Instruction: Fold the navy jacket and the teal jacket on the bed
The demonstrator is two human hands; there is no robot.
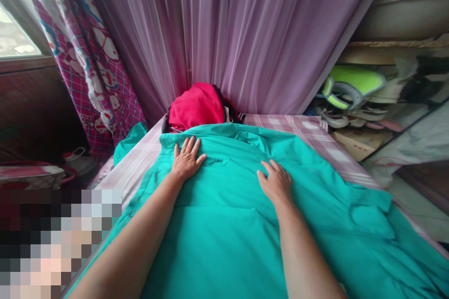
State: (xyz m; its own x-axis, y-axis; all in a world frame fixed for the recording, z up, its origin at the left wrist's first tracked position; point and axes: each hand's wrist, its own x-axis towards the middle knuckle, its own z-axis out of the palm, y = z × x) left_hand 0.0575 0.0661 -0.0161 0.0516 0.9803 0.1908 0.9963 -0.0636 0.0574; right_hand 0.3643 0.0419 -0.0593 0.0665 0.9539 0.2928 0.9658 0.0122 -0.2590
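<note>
A large teal garment [220, 238] lies spread over the bed or table surface, wrinkled toward its right side, where a sleeve or flap seems to stick out. My left hand [186, 160] rests flat on its upper left part with the fingers spread. Farther right, my right hand [276, 180] touches the cloth with fingers apart and slightly bent. Neither hand grips anything. Just beyond the garment's far edge sits a bundled red piece of clothing [198, 105] with dark, striped trim.
Under the garment shows a pink-and-white checked cloth [291, 122]. Purple curtains [224, 32] hang behind, and a patterned curtain [94, 65] at left. On the right, a shelf holds shoes [335, 117], a lime-green item [356, 81] and a cardboard box [361, 142]. A blurred patch covers the lower left.
</note>
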